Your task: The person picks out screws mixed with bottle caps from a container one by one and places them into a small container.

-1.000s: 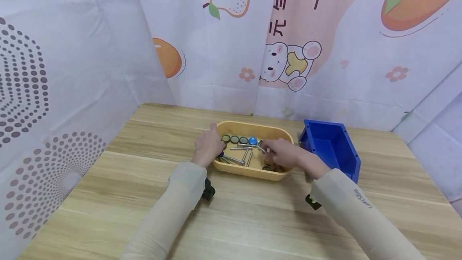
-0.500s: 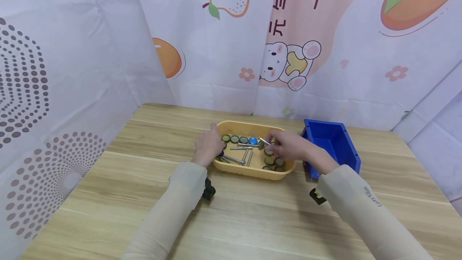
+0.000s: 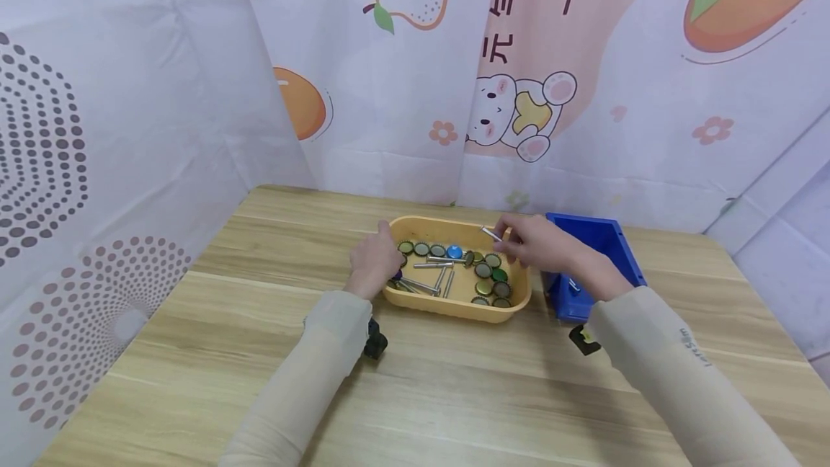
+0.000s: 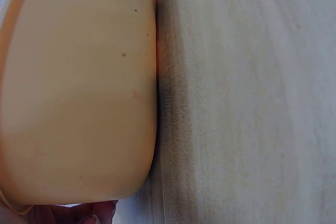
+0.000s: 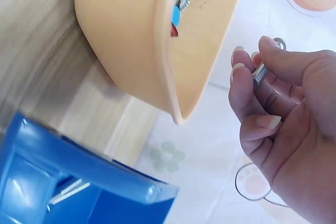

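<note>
My right hand [image 3: 540, 242] pinches a metal bolt [image 3: 491, 233] between thumb and fingers, raised above the right end of a yellow-orange tub [image 3: 463, 308]. In the right wrist view the threaded shaft of that bolt [image 5: 259, 73] shows between the fingertips. My left hand [image 3: 376, 261] holds the tub's left end, thumb at the rim and fingers [image 4: 102, 214] against the outer wall. Inside the tub lie several bottle caps [image 3: 483, 287], one of them blue [image 3: 454, 252], and several more bolts [image 3: 421, 287].
A blue plastic bin [image 3: 625, 247] stands just right of the tub, with bolts [image 5: 68, 191] inside it. Both rest on a wood-grain table [image 3: 441, 395]. A printed curtain [image 3: 389, 143] hangs behind the table's back edge.
My right hand has lifted the bolt out of the tub, moving up and to the right. Caps at the tub's right end are uncovered. The left hand has stayed put.
</note>
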Motion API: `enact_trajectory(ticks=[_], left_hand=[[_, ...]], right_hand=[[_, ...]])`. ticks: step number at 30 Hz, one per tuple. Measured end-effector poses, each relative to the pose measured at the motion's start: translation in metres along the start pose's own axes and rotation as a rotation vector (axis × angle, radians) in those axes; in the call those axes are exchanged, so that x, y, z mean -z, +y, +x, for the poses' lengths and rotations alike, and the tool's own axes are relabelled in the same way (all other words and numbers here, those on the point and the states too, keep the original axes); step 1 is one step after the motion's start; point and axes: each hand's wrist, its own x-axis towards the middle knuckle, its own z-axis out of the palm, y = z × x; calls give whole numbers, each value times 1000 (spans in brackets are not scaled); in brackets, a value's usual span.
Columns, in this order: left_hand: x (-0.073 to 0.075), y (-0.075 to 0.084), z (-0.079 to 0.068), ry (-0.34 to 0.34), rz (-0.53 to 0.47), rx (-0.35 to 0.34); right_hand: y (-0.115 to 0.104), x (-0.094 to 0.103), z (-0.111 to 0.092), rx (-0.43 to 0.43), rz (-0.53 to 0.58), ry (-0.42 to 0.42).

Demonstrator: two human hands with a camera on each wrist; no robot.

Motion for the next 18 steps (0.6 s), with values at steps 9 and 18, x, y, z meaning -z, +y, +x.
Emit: enact_trajectory(ticks=[9,18], left_hand=[[1,0,-1,0,7,0],[2,1,-1,-5,17,3]], right_hand=[[5,21,-9,-4,-23,75],[14,40,-19,-9,-42,129]])
